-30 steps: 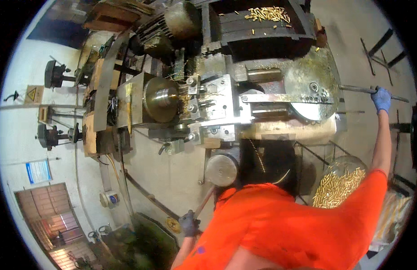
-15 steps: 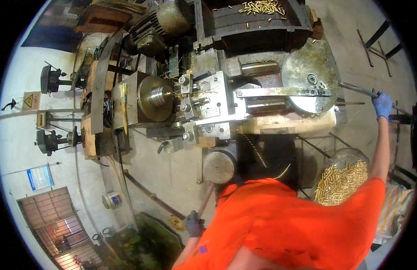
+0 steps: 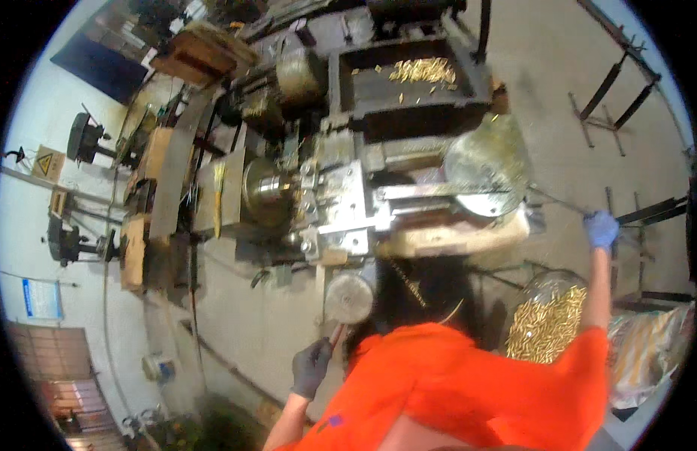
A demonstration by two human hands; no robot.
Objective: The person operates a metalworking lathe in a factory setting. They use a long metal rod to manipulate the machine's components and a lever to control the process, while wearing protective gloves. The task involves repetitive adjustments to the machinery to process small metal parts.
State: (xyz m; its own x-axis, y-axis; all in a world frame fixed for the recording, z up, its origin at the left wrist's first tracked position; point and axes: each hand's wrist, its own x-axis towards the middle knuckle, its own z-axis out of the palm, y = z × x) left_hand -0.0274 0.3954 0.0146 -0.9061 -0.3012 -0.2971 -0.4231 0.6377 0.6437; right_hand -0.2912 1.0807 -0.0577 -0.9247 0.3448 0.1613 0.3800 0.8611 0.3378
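Note:
My left hand (image 3: pixel 312 367), in a dark grey glove, is closed at the end of a short reddish lever handle (image 3: pixel 337 334). This lever joins a round metal disc (image 3: pixel 349 297) at the machine's near side. Out to the right, my right hand (image 3: pixel 601 228) in a blue glove is wrapped round a long metal bar (image 3: pixel 560 201). The bar runs to a large round plate (image 3: pixel 487 177), which a flat slotted link (image 3: pixel 420 192) connects to the bright metal slide block (image 3: pixel 347 207). Left of the block, a round chuck (image 3: pixel 267 186) faces it.
A dark metal tray (image 3: pixel 367 111) behind the machine holds small brass-coloured pieces. More such pieces fill a round basin (image 3: pixel 555 284) at right, beside a striped woven sack (image 3: pixel 649 342). A brush (image 3: pixel 218 197) lies on the headstock. Thin metal stands (image 3: pixel 600 94) are at far right.
My left hand has swung the reddish lever forward and left. My right hand still grips the bar, now tilted more toward me. The whole view has shifted, and the picture is blurrier.

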